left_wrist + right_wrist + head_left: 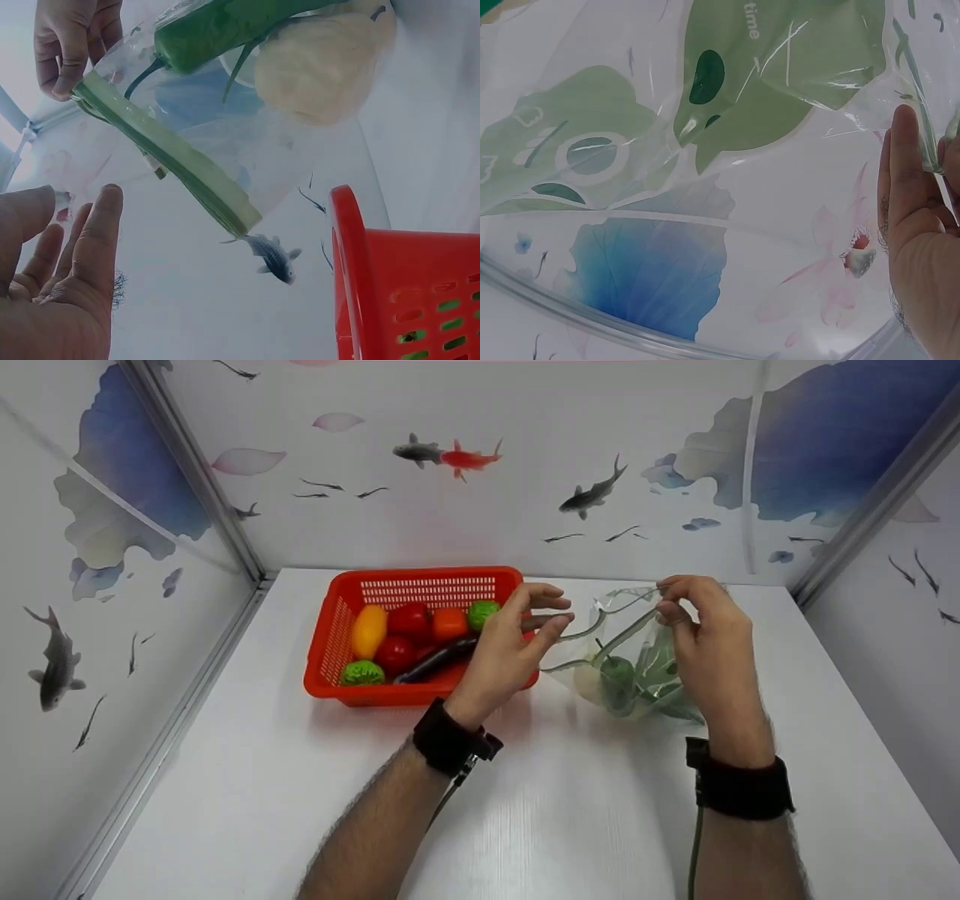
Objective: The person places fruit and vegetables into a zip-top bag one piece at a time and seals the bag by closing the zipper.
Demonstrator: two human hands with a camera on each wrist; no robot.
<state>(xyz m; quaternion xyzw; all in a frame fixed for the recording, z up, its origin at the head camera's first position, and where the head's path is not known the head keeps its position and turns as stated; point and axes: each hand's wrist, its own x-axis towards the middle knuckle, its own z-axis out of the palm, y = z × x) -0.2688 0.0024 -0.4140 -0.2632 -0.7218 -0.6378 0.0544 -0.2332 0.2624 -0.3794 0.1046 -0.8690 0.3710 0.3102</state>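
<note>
A clear zip bag with green print stands on the table at the right of the head view, its mouth parted. My right hand pinches the right end of the bag's green-edged mouth strip between thumb and fingers. Near the left end of the mouth is my left hand, fingers extended and apart; the left wrist view shows a gap between it and the bag. Inside the bag lie a green pepper with a curved stem and a pale, rounded, pear-like item. Green print hides part of the contents.
Left of the bag sits a red plastic basket. It holds an eggplant, a yellow mango-like fruit, several red and orange items, and green textured balls. Walls printed with fish enclose the white table.
</note>
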